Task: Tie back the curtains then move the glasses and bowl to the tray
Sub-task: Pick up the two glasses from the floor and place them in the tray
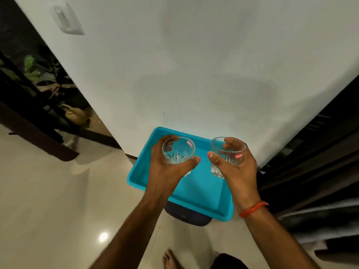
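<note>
With both glasses up in the air above the shallow rectangular turquoise plastic tray (196, 191), well into the second half of the task: carrying the glasses over. Perched on a dark ribbed stool or bin (187, 217) against the white wall (194, 65), near corner jutting out past that support; nothing seen lying in the bare tray floor. Next move, by the look of it: lowering each glass straight down and letting go gently, well inside the raised rim and away from the overhanging near edge (a tray balanced like this may tip under uneven weight).

Left hand (165, 169) wrapped round a clear cut-glass tumbler (178, 150), thumb across the near side, held over the tray's far left part. Right hand (237, 169), orange thread bracelet (252, 208) at the wrist, clamped round a second clear cut-glass tumbler (226, 154) with a small red label, over the far right edge. Both tumblers empty, upright, apart from each other. No bowl or curtains in view.
</note>
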